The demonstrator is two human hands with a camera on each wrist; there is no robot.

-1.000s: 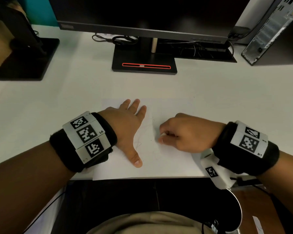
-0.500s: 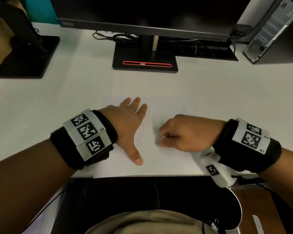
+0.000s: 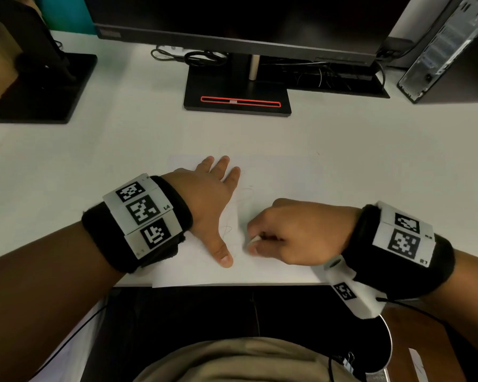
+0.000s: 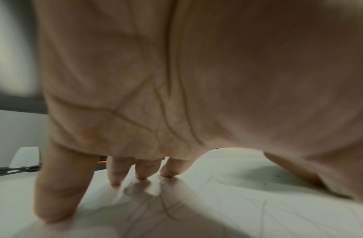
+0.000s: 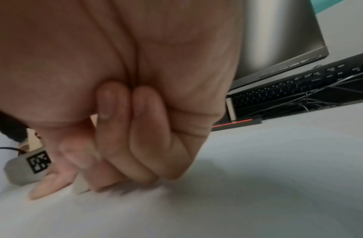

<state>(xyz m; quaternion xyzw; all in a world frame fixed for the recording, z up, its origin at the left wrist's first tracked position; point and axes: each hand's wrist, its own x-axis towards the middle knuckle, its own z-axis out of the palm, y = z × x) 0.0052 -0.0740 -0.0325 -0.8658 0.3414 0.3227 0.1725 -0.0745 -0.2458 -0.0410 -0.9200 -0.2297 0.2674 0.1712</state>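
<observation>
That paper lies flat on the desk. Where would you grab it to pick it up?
Probably its near edge, from the person's side: the paper seems to jut slightly past the desk there, so a thumb above and fingers below could pinch it. The left hand presses it flat and must lift first.

Head view looks down on the desk [image 3: 122, 139]; close wrist views share its paper [image 3: 273, 183].

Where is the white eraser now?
In the head view, the eraser is pinched by the right hand, on the paper just right of the left hand.
</observation>
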